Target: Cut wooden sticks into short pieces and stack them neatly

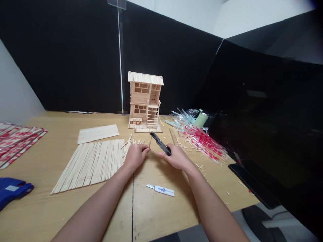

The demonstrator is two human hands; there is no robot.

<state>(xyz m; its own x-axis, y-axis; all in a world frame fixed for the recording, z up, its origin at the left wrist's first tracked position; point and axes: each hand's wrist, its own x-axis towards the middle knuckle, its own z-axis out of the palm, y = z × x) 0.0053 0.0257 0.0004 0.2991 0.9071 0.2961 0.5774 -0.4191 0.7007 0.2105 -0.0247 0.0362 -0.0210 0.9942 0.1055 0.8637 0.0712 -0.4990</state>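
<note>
My left hand (136, 155) pinches a thin wooden stick (150, 142), which stands nearly upright from the fingertips. My right hand (177, 156) is closed around a black hand tool (160, 144); its exact kind I cannot make out. The tool's far tip is at the upper end of the stick, but whether they touch is unclear. Left of my left hand lie a wide row of thin wooden sticks (93, 164) and several short cut sticks (129, 141). Beyond both hands stands a two-storey wooden stick model house (145, 101) with a slatted roof and a railed front.
A small white utility knife (164, 191) lies nearer me, blade leftward. Right are clear and red plastic wrappers (204, 139), a pale green cylinder (201, 119) and scattered stick bits. A flat stick panel (98, 133), a blue tool (12, 189) and red-patterned packs (20, 141) lie left.
</note>
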